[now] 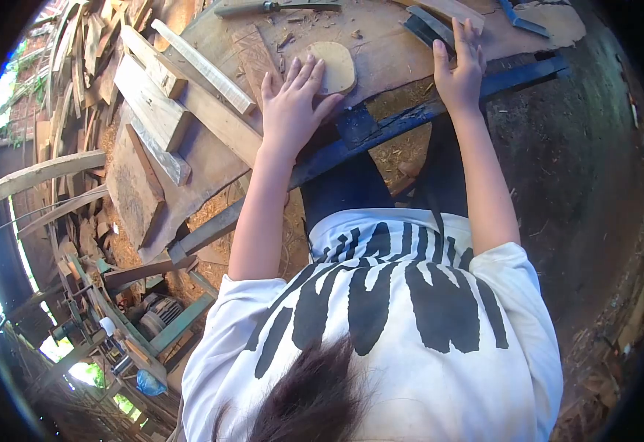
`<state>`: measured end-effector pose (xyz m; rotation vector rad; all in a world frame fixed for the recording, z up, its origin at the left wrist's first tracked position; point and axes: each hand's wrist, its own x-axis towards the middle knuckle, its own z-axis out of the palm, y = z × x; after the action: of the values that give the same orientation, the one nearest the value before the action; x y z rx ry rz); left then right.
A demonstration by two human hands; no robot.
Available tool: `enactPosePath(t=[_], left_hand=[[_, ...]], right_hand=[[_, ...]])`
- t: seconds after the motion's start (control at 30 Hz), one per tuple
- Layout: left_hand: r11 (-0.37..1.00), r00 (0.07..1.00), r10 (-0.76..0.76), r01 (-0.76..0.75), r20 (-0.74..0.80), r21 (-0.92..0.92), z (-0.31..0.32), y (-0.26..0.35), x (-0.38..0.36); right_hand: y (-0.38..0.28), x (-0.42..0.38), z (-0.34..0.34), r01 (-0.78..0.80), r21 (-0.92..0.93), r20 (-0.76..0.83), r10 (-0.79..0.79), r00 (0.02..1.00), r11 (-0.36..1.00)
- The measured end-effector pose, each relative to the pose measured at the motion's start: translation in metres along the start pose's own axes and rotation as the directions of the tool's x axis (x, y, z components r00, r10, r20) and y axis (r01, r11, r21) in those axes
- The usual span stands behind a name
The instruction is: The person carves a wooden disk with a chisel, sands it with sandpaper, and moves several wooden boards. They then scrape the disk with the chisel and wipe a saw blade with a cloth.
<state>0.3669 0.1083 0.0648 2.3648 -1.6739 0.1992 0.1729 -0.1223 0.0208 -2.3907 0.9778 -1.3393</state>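
My left hand [292,107] lies flat, palm down and fingers spread, on the wooden workbench [381,55]. Its fingertips and thumb touch the left edge of a pale, rounded flat piece of wood [336,66]. My right hand [458,70] also rests flat with fingers apart, further right at the bench's near edge. Its fingertips reach a dark flat metal piece [426,29]. Neither hand grips anything.
A blue metal rail [425,110] runs under the bench's near edge. Planks and offcuts [160,103] are piled at the left. A long tool [263,7] and wood chips lie at the bench's far side. Sawdust covers the ground, with machinery [152,317] at lower left.
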Motion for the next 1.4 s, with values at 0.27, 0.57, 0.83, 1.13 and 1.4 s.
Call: enactPosePath(t=[0.27, 0.57, 0.83, 1.13, 1.4], left_hand=[[0.97, 0.972, 0.169, -0.193, -0.161, -0.149, -0.02, 0.038, -0.022], [0.912, 0.981, -0.063, -0.017, -0.181, -0.411, 0.014, 0.058, -0.019], [0.922, 0.956, -0.077, -0.039, -0.282, -0.384, 0.014, 0.063, -0.023], [0.483, 0.589, -0.716, 0.805, 0.374, -0.344, -0.174, -0.185, 0.062], [0.696, 0.738, -0.674, 0.65, -0.036, 0.306, -0.024, -0.178, 0.0]], right_hand=[[-0.004, -0.004, -0.009, -0.068, 0.202, -0.063, 0.082, 0.995, 0.977], [-0.001, -0.006, -0.009, -0.105, 0.184, -0.038, 0.114, 0.993, 0.977], [-0.07, 0.031, 0.005, 0.238, 0.123, 0.016, -0.242, 0.97, 0.963], [-0.15, 0.102, 0.123, 0.189, 0.422, 0.09, -0.249, 0.964, 0.887], [-0.123, 0.08, 0.15, 0.128, 0.403, 0.155, -0.205, 0.966, 0.906]])
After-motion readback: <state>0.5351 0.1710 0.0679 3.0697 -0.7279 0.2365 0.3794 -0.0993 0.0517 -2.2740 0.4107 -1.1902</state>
